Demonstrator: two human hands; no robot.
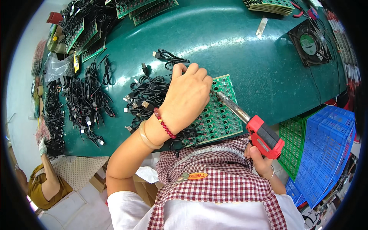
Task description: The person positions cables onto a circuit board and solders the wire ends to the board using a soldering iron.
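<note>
My left hand (188, 92) reaches over a green circuit board panel (224, 120), its fingers curled together near the board's upper part. Whatever they pinch is hidden beneath the hand. My right hand (261, 163) grips a red and black soldering gun (265, 138) from below. The gun's metal barrel slants up and left, with its tip at the board close to my left fingertips. Rows of small black parts cover the panel. Bundled black USB cables (147, 92) lie beside and partly under my left wrist, some reaching onto the board's lower left.
More cable bundles (86, 99) and stacked boards (94, 36) fill the table's left side. A black fan (309, 44) stands at the right, near another board stack (270, 5). Blue crates (329, 145) adjoin the right edge. Another person's gloved hand (42, 147) is at far left.
</note>
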